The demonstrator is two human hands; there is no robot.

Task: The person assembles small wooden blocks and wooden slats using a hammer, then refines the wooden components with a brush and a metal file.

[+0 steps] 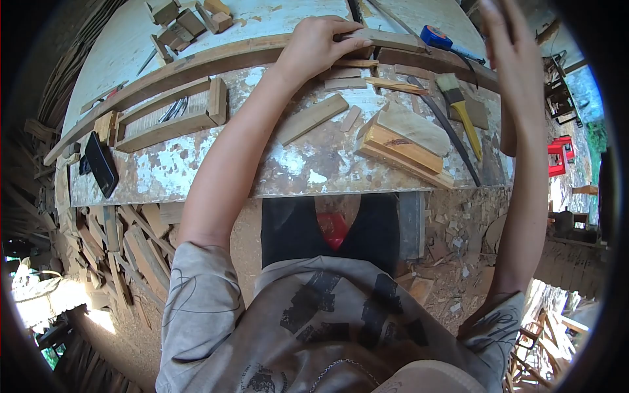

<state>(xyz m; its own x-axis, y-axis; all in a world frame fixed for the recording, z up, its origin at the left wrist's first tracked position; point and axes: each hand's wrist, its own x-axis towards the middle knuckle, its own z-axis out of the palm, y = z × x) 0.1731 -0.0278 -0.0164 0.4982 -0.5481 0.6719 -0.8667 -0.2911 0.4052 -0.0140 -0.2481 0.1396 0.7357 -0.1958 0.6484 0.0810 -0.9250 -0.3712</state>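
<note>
While left hand (321, 44) grasps wooden strip (396, 40) on long beam (216, 55), right hand (508, 39) raised, grip loosely spread.

We wear a loose, greyish-brown T-shirt (367, 268), printed across the front with blocky dark patches (311, 298) whose edges look ragged. Lower in the view sits a small dark emblem (262, 380) with lettering too small for us to read. Thin, looping dark lines run over the short left sleeve (200, 288) and right sleeve (495, 331). A fine metallic-looking chain (344, 362) curves over the shirt. Our legwear (288, 226) is plain black, and our forearms are bare.
</note>
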